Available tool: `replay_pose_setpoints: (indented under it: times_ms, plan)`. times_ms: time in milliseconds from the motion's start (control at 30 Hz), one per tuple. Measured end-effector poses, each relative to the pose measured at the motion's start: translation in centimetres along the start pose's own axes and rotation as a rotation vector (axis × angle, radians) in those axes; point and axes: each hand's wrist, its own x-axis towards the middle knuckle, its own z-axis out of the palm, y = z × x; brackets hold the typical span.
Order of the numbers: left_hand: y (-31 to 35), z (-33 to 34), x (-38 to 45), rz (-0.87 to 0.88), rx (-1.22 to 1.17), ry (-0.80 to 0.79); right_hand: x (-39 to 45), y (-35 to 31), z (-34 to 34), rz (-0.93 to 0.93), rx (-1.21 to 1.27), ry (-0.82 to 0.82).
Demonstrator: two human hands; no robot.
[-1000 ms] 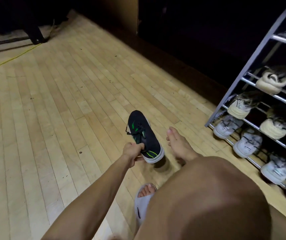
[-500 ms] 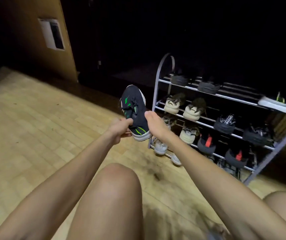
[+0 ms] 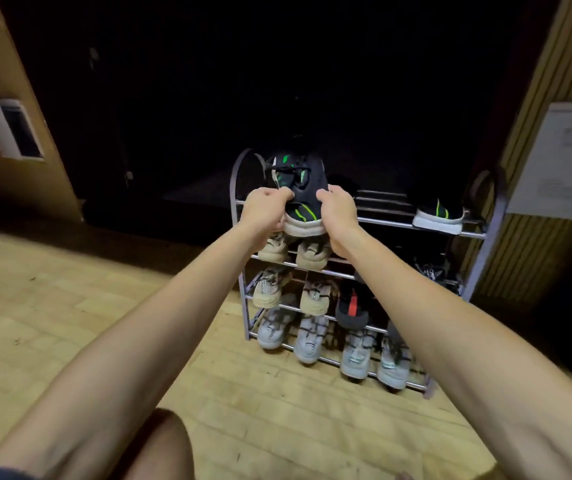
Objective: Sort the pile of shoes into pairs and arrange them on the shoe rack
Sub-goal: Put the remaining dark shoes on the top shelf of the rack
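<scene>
Both hands (image 3: 303, 213) around half-hidden shoe (image 3: 300, 188)

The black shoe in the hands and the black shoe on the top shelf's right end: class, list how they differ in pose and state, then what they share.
1. The held shoe is gripped at its heel end by the left hand and right hand; the shelved shoe rests untouched on the shoe rack.
2. The held shoe is at the rack's left end, the shelved shoe at its right.

Both are black with green streaks and pale soles.
</scene>
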Motion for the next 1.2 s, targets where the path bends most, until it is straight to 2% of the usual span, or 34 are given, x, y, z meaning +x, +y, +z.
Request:
replay_pose_setpoints:
  times_ms: [200,400,533,667,800,1000,1133,1200]
  plan:
    - [-0.8,7.6,2.3,0.044,-0.037,0.084,4.1,1.6,-3.7,0.094,0.142,0.217]
    - [-2.7,12.4,4.1,0.111,-0.045,0.035,8.1,3.5,-6.6,0.107,0.161,0.336]
    - [-5.0,13.6,4.4,0.115,-0.045,-0.079,9.4,4.7,-7.0,0.182,0.142,0.391]
    - [-5.7,13.8,5.0,0.042,-0.131,-0.161,10.2,5.4,-7.3,0.259,0.154,0.399]
    - [-5.6,13.7,5.1,-0.019,-0.204,-0.177,10.6,5.3,-7.1,0.218,0.092,0.424]
    - [-5.7,14.3,4.4,-0.008,-0.256,-0.222,10.7,5.5,-7.6,0.194,0.057,0.467]
    - [-5.4,15.1,3.8,-0.033,-0.312,-0.239,10.2,5.4,-8.0,0.255,-0.181,0.507]
    - [-5.1,15.4,3.6,-0.041,-0.332,-0.230,10.0,5.5,-8.1,0.280,-0.197,0.492]
